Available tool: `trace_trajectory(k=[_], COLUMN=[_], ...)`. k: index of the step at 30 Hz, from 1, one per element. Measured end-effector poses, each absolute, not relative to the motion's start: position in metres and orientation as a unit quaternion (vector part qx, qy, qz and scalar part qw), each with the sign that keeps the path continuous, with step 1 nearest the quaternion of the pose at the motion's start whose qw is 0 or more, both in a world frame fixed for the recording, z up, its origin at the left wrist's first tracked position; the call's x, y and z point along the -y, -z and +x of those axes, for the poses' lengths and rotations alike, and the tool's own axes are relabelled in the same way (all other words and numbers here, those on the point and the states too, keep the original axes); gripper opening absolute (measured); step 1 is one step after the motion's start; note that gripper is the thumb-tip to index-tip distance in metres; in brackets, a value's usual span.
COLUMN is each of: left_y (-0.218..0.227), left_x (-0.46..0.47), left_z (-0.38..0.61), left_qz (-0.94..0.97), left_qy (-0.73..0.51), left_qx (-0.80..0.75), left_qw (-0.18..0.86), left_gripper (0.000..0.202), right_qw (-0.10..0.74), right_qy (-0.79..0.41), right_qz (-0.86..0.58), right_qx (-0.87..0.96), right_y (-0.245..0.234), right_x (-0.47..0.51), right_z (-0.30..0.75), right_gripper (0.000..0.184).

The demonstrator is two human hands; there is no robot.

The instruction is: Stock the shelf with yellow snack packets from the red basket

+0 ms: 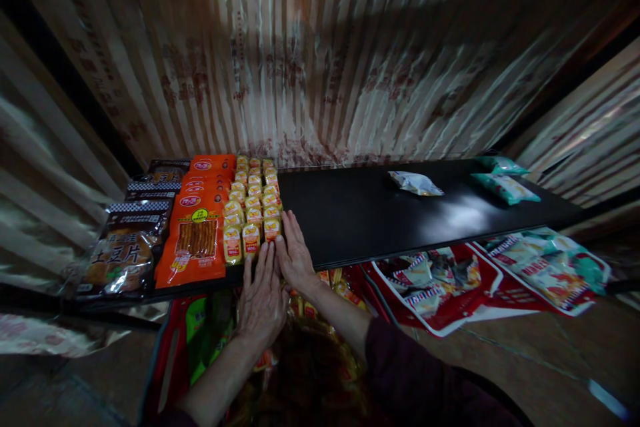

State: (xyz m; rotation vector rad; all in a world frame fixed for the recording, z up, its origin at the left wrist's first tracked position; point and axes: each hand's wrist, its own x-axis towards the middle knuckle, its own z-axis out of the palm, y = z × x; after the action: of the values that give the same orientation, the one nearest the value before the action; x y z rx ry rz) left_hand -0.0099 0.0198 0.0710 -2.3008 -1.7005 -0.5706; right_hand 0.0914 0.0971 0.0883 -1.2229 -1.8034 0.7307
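A black shelf (pixel 380 213) runs across the view. On its left part lie rows of small yellow snack packets (pixel 253 203), beside orange packs (pixel 197 240) and dark potato-chip bags (pixel 125 260). My left hand (pixel 261 300) lies flat at the shelf's front edge, fingers stretched out, fingertips touching the nearest yellow packets. My right hand (pixel 295 253) rests flat on the shelf against the right side of the yellow packets, fingers together and extended. Neither hand grips anything.
A silvery packet (pixel 415 183) and two green packets (pixel 505 187) lie on the right part of the shelf. Red-and-white bags (pixel 450 287) sit below the shelf at right. A red basket (pixel 173 353) with goods is below my arms. Striped curtain behind.
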Motion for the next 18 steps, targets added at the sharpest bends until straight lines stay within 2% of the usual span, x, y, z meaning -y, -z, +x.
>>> trace_trajectory(k=[9,18], left_y=[-0.0648,-0.0663], left_x=[-0.0235,-0.0245], left_z=[-0.0165,-0.0175], left_qz=[-0.776,-0.781], left_qy=[0.201,0.195], left_qx=[0.586,0.583], left_qw=[0.12,0.112], left_gripper=[0.066,0.063], right_qw=[0.35,0.332], right_qy=[-0.192,-0.187], right_qz=[-0.486,-0.485], right_qx=[0.777,0.787], right_y=[-0.0855,-0.08], right_x=[-0.1013,-0.1049], right_z=[0.0864,0.0864], right_gripper=[0.055,0.054])
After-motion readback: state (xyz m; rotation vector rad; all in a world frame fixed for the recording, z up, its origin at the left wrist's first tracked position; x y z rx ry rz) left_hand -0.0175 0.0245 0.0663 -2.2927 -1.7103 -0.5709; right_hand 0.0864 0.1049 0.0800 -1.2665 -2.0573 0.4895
